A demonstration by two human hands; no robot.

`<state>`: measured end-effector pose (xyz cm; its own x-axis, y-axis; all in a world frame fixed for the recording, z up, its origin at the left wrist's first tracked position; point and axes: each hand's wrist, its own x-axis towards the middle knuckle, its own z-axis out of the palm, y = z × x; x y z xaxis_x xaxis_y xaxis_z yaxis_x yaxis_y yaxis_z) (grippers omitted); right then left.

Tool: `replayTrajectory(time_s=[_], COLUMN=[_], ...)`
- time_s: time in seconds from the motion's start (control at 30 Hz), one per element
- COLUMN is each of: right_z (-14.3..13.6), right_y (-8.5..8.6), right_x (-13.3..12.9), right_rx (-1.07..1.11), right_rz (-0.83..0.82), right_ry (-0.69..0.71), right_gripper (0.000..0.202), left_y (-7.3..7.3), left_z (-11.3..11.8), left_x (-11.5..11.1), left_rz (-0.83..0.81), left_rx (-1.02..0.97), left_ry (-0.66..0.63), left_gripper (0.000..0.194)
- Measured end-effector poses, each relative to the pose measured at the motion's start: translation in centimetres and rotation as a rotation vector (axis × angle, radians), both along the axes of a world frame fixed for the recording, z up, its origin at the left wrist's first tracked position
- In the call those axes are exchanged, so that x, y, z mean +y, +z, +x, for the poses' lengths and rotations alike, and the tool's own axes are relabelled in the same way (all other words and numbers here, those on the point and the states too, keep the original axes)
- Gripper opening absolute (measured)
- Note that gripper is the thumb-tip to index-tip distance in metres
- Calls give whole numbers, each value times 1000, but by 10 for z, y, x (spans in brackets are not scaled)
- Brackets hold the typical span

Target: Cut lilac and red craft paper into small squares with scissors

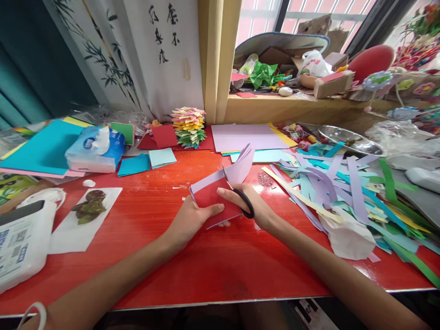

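Observation:
Over the middle of the red table, my left hand (188, 223) grips a red paper square (207, 196) together with light purple paper (239, 166). The purple sheet shows as a band along the square's top edge and curls up to the right. My right hand (261, 211) is closed on scissors (248, 202) with black handles. Their metal blades are at the purple paper, just above the red square. How far the blades are apart is hard to make out. Some fingertips show beneath the red square.
Cut paper strips (333, 183) heap on the right, with a crumpled tissue (352, 236) and a metal bowl (350, 140). Behind stand purple sheets (245, 137) and a folded-paper stack (188, 126). Left are a tissue pack (96, 149), blue squares (134, 165) and a white container (25, 245).

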<state>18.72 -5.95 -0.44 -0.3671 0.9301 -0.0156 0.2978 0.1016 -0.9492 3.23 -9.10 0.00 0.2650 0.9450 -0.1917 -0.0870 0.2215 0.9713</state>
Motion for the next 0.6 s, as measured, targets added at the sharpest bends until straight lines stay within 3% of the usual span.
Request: replayTrajectory(time_s=[0.23, 0.47, 0.6], right_z=[-2, 1, 2], right_y=[-6, -24, -25], right_x=[-2, 3, 5], right_rx=[-4, 20, 70], right_rz=[31, -28, -88], right_ry=[-21, -1, 16], right_gripper=[43, 46, 48], left_y=[-5, -17, -17], left_z=[2, 0, -2], left_x=[0, 6, 7], left_rz=[-22, -49, -54], left_rx=[-22, -66, -73], left_ry=[23, -44, -49], left_gripper=[24, 22, 24])
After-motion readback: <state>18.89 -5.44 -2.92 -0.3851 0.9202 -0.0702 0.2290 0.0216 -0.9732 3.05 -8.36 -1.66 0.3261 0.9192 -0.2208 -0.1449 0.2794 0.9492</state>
